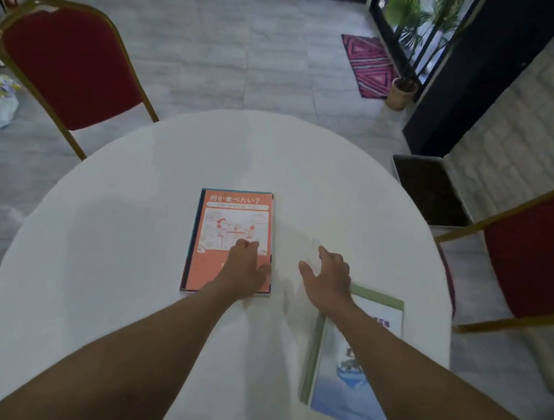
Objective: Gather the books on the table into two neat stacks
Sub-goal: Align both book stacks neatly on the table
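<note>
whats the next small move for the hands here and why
Probably square up the orange stack: the left hand lies flat on its top cover, and a blue edge peeks out along its left and top sides, so the books beneath look slightly offset. The right hand hovers open over the bare table just right of the stack, well placed to press that side in. The green-bordered book already lies apart.

My left hand point(245, 267) covers the lower middle of the orange book's point(233, 239) cover, so the print beneath it cannot be read, and the dark edges under that cover are too thin to count; my right forearm crosses the green-bordered book point(356, 360), hiding part of its picture and most of its title, and the small print near its bottom edge is blurred. The right-hand red chair point(533, 252) is cut off by the frame edge; both my forearms run out at the bottom.
</note>
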